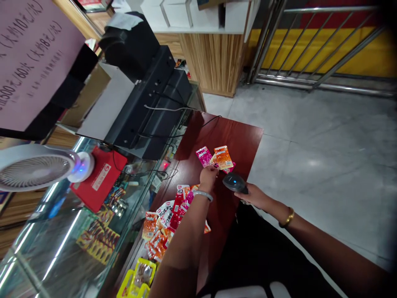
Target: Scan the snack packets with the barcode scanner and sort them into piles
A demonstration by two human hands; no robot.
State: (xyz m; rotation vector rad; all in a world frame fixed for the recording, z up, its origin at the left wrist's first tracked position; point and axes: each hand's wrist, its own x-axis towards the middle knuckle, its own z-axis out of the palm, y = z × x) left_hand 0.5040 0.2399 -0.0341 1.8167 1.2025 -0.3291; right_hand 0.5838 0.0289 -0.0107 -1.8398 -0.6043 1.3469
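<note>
My right hand is wrapped round the handle of a black barcode scanner, which has a blue light on top. The scanner head points towards my left hand. Its fingers are pinched together at the lower corner of an orange snack packet; the exact grip is partly hidden. A magenta packet lies beside it on the red-brown counter board, and another magenta one sticks out underneath. Under and beside my left forearm spreads a pile of red, white and orange packets.
Yellow packets lie at the near end. Left of the board is a glass display case with a red box and a white fan on top. Black register equipment with loose cables stands behind. A metal railing is at back right.
</note>
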